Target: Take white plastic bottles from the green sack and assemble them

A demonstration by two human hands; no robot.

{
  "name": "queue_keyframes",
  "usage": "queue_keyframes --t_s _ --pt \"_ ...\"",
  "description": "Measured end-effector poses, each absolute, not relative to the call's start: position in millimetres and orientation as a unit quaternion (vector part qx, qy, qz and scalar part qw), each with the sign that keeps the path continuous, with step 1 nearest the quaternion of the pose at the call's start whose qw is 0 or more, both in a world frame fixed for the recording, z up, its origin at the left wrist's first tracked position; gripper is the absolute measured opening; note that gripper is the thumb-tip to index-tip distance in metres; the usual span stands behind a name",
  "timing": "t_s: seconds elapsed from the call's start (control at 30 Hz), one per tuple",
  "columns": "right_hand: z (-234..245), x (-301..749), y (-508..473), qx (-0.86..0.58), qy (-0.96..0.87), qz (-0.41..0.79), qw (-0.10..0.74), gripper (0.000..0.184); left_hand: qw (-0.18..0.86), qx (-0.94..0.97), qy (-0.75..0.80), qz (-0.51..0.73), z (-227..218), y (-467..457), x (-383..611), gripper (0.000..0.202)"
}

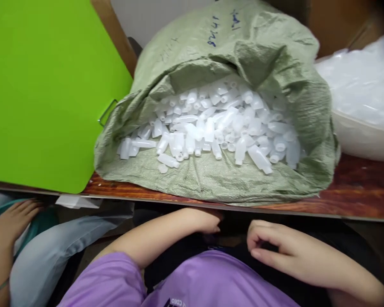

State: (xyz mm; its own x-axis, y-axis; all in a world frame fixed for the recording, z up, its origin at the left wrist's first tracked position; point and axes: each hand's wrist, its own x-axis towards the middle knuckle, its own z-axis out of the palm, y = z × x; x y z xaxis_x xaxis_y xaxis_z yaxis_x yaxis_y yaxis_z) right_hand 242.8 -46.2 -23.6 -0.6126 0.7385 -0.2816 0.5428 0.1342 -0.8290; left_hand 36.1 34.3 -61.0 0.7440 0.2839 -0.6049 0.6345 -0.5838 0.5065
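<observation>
From the head view, the small white bottles (209, 128) lie heaped in the mouth of a green woven sack (217, 181), which rests on its side on the bench (361, 183). Below the bench's near edge, the right hand (269, 241) is loosely curled, a narrow gap between thumb and fingers. The left hand (207, 221) is partly hidden there, so its grasp cannot be told.

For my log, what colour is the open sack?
The sack is pale greyish green, shown in the head view.
</observation>
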Motion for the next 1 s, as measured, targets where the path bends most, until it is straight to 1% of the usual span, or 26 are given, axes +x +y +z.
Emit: queue_keyframes --t_s 0.07,0.1,0.13,0.17,0.2,0.23,0.27,0.3,0.33,0.37,0.4,0.5,0.57,0.63,0.7,0.8,0.83,0.9,1.0 --pt "-5.4 234.4 -31.7 -0.399 -0.773 0.476 0.132 0.014 0.397 0.852 0.217 -0.262 -28.8 38.1 11.4 0.027" --pt "1.6 227.9 -22.5 -0.401 -0.788 0.441 0.154 0.015 0.423 0.851 0.194 -0.244 -10.2 40.9 -3.7 0.023" --pt "7.6 219.5 -12.2 -0.413 -0.805 0.389 0.176 0.016 0.445 0.852 0.192 -0.197 8.2 45.0 -20.0 0.021" --pt "13.0 209.1 -1.4 -0.427 -0.822 0.325 0.19 0.017 0.459 0.855 0.208 -0.122 24.9 50.6 -37.0 0.021" --pt "17.8 196.7 9.8 -0.44 -0.838 0.26 0.19 0.017 0.428 0.86 0.278 -0.026 38.7 57.8 -53.8 0.023" --pt "22.4 182.2 21.0 -0.448 -0.853 0.2 0.179 0.017 0.358 0.852 0.374 0.074 48.7 66.3 -69.8 0.024" --pt "26.7 165.9 31.7 -0.45 -0.865 0.158 0.154 0.018 0.262 0.835 0.458 0.157 54.6 75.7 -84.4 0.025" --pt "30.4 148.0 41.6 -0.452 -0.873 0.132 0.125 0.018 0.174 0.817 0.513 0.2 56.7 85.3 -96.9 0.026" --pt "33.3 129.2 50.6 -0.457 -0.877 0.109 0.104 0.018 0.113 0.807 0.537 0.217 55.6 94.5 -107.2 0.026" --pt "34.9 110.1 58.5 -0.468 -0.875 0.089 0.091 0.018 0.081 0.811 0.538 0.216 52.2 102.9 -115.0 0.026" --pt "35.2 91.7 65.2 -0.479 -0.871 0.069 0.089 0.019 0.074 0.826 0.52 0.203 47.6 110.0 -120.3 0.026" --pt "28.8 48.2 78.5 -0.502 -0.859 0.041 0.098 0.027 0.087 0.868 0.462 0.162 33.2 123.1 -125.1 0.029" --pt "21.4 34.0 82.5 -0.504 -0.857 0.044 0.095 0.028 0.077 0.876 0.457 0.133 26.6 125.7 -123.1 0.035" --pt "14.3 31.5 82.9 -0.501 -0.86 0.047 0.086 0.028 0.077 0.882 0.454 0.096 21.9 125.1 -119.7 0.043" --pt "8.8 37.4 80.0 -0.501 -0.861 0.048 0.076 0.028 0.085 0.893 0.438 0.065 17.7 123.0 -115.0 0.046" --pt "2.3 54.6 71.0 -0.488 -0.869 0.058 0.059 0.026 0.074 0.901 0.424 0.051 11.7 119.9 -104.8 0.04" --pt "0.3 61.4 67.0 -0.479 -0.873 0.07 0.065 0.025 0.064 0.9 0.427 0.051 10.0 119.4 -101.0 0.038" --pt "-3.4 76.4 58.2 -0.482 -0.861 0.111 0.116 0.026 0.042 0.895 0.442 0.05 7.5 118.9 -94.2 0.034" --pt "-6.8 101.9 44.7 -0.522 -0.797 0.183 0.243 0.03 0.022 0.887 0.46 0.048 6.5 115.5 -87.9 0.031"
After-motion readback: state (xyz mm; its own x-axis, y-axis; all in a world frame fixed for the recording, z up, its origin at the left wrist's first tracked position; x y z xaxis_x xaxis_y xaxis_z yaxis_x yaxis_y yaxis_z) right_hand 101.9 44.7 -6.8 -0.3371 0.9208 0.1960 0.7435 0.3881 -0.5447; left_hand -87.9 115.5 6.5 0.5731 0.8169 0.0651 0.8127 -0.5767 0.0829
